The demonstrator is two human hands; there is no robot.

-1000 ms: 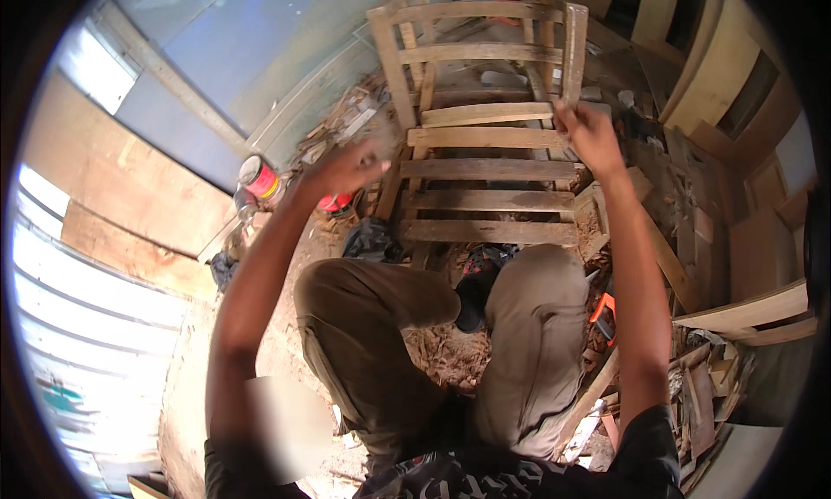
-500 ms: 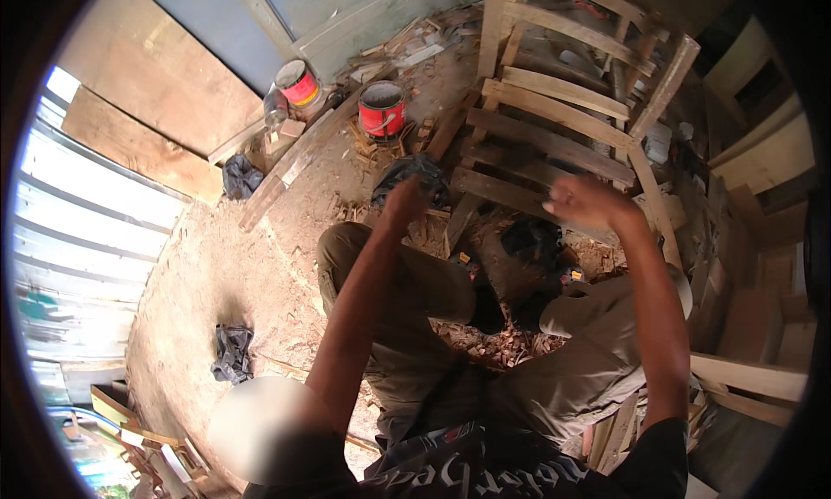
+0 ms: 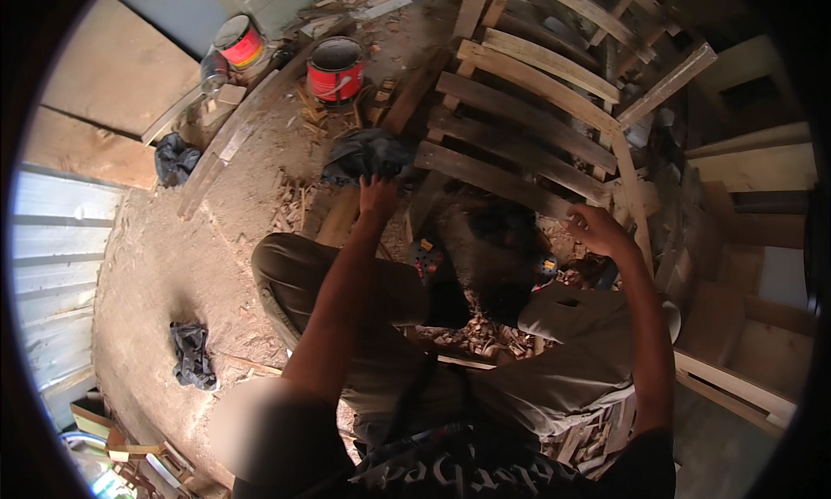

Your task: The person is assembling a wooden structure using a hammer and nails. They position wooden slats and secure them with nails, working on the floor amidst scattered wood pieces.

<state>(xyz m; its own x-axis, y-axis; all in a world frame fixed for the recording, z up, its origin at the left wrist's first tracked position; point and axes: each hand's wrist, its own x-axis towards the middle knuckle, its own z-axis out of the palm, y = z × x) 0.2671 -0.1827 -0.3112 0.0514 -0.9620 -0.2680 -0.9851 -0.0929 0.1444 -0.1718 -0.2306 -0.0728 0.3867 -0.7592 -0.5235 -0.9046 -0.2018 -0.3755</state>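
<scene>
My left hand (image 3: pixel 377 196) has its fingers spread at the near edge of a crumpled black plastic bag or cloth (image 3: pixel 368 155). Whether the fingertips press on it or just reach it, I cannot tell. On the other side, my right hand (image 3: pixel 600 232) has loosely bent fingers, with nothing visible in them. It is close to the near end of the lowest slat of a wooden slatted frame (image 3: pixel 511 180), and contact is unclear. Between my bent knees lie wood chips (image 3: pixel 489 339) and dark shadowed material.
Two red paint cans stand beyond the left hand, a near one (image 3: pixel 336 70) and a farther one (image 3: pixel 240 42). A long board (image 3: pixel 227 148) lies on the dirt floor. Black scraps lie at left, one (image 3: pixel 192 356) nearer me. Wooden cabinet parts (image 3: pixel 736 326) stand at right.
My left hand has spread its fingers and reached the black bag or cloth. The right hand has come down near the slat's end. The whole view has shifted, so the surroundings sit farther left.
</scene>
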